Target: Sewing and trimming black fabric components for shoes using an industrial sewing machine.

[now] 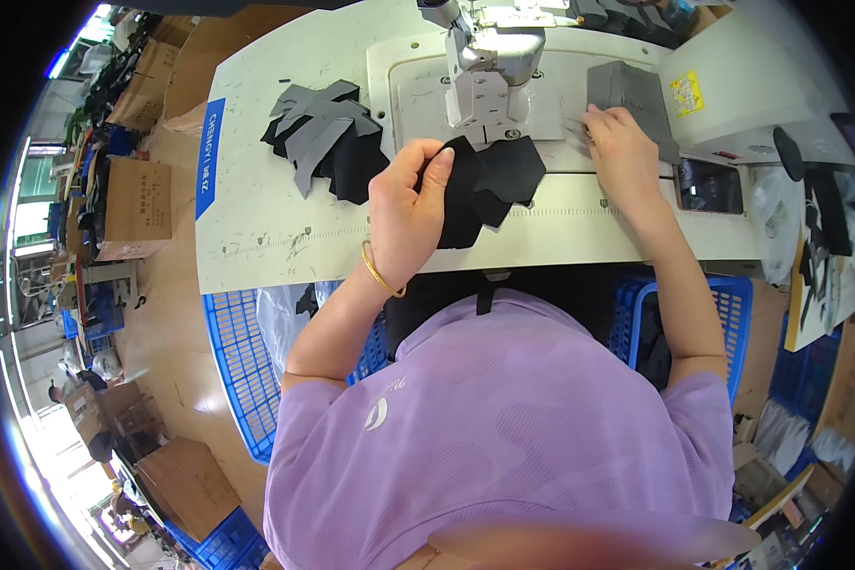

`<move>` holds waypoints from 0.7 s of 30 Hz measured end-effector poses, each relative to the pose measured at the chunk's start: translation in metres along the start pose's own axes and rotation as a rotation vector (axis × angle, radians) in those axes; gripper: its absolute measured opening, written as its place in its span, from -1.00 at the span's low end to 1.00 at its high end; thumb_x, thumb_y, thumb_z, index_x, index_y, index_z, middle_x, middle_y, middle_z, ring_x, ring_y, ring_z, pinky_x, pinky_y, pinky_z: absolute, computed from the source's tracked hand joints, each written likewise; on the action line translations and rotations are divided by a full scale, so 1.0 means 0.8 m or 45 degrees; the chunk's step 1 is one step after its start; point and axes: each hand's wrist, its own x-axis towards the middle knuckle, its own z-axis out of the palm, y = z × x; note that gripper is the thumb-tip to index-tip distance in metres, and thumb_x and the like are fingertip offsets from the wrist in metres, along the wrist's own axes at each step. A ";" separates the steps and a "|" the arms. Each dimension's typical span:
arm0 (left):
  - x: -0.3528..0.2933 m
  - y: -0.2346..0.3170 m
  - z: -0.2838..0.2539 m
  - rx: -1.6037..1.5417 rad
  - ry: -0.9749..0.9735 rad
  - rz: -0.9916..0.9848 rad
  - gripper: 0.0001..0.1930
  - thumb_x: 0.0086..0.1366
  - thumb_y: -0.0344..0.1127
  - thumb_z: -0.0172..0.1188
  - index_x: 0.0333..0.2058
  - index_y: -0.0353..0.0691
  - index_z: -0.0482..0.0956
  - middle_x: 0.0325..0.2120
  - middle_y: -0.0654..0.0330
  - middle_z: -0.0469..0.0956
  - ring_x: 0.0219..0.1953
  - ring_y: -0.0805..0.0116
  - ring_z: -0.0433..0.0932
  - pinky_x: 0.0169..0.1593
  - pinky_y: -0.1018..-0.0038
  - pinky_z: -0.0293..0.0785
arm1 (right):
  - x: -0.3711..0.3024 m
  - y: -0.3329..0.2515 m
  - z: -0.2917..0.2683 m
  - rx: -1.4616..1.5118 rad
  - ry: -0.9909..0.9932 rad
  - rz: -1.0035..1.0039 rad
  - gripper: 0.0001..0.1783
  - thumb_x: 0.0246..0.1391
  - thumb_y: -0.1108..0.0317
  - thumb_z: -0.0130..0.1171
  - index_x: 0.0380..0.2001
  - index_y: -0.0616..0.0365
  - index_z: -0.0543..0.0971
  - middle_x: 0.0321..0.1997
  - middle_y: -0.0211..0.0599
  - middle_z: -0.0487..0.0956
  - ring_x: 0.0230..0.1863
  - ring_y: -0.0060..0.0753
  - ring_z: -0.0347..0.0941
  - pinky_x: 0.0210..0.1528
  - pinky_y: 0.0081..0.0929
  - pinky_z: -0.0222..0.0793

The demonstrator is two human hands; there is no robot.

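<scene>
Near the front edge of the sewing machine table, my left hand pinches black cut fabric pieces between thumb and fingers. They hang together, overlapping, in front of the sewing machine head. My right hand rests at the left edge of a grey fabric stack, its bent fingers close together on a grey piece there. How much they grip is partly hidden. Left of the machine lies a loose pile of grey and black cut pieces.
A phone lies right of my right hand, beside the machine's white housing. Blue plastic baskets stand below the table on both sides. Cardboard boxes stand on the floor to the left.
</scene>
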 end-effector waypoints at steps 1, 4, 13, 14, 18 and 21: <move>0.001 -0.002 -0.002 -0.012 -0.003 -0.053 -0.89 0.34 -0.40 0.12 -0.33 -0.33 0.50 -0.63 0.26 0.35 -0.57 0.56 0.21 -0.47 0.59 0.23 | 0.003 0.003 -0.001 0.000 -0.001 -0.004 -0.78 -0.05 0.47 0.17 -0.26 0.09 0.59 -0.22 -0.33 0.62 -0.16 -0.29 0.52 -0.25 -0.28 0.51; 0.000 -0.004 0.001 -0.076 -0.028 -0.114 -0.88 0.34 -0.40 0.13 -0.33 -0.34 0.50 -0.63 0.27 0.35 -0.56 0.57 0.22 -0.47 0.60 0.23 | 0.029 0.029 -0.012 0.153 0.032 0.066 -0.76 -0.05 0.44 0.20 -0.23 0.08 0.59 -0.26 -0.44 0.61 -0.14 -0.32 0.51 -0.20 -0.33 0.51; -0.002 -0.007 0.022 -0.204 -0.077 -0.114 -0.90 0.33 -0.44 0.14 -0.34 -0.37 0.51 -0.59 0.35 0.42 -0.50 0.65 0.29 -0.39 0.65 0.30 | 0.106 0.089 0.016 0.070 -0.417 -0.021 -0.74 0.03 0.45 0.16 -0.16 0.14 0.47 -0.16 -0.30 0.48 -0.12 -0.09 0.47 -0.13 -0.26 0.40; -0.002 -0.006 0.023 -0.214 -0.069 -0.116 -0.91 0.33 -0.44 0.14 -0.32 -0.37 0.51 -0.57 0.36 0.43 -0.49 0.65 0.30 -0.38 0.66 0.31 | 0.108 0.088 0.012 0.100 -0.404 -0.023 -0.79 0.04 0.46 0.14 -0.21 0.16 0.47 -0.22 -0.26 0.49 -0.14 -0.08 0.47 -0.14 -0.27 0.40; 0.000 -0.010 0.016 -0.278 -0.044 -0.146 -0.92 0.34 -0.44 0.14 -0.24 -0.33 0.52 -0.52 0.44 0.44 -0.46 0.75 0.32 -0.38 0.75 0.26 | 0.099 0.047 -0.048 0.397 -0.334 -0.006 -0.88 0.01 0.44 0.17 -0.34 0.21 0.54 -0.34 -0.25 0.58 -0.24 -0.09 0.50 -0.19 -0.27 0.39; -0.001 -0.027 0.010 -0.142 0.014 -0.153 -0.91 0.35 -0.43 0.13 -0.22 -0.32 0.50 -0.51 0.43 0.45 -0.44 0.77 0.35 -0.38 0.77 0.28 | 0.079 -0.020 -0.129 1.082 -0.494 0.199 -0.90 0.05 0.43 0.20 -0.37 0.24 0.59 -0.48 -0.31 0.61 -0.46 -0.45 0.54 -0.37 -0.49 0.38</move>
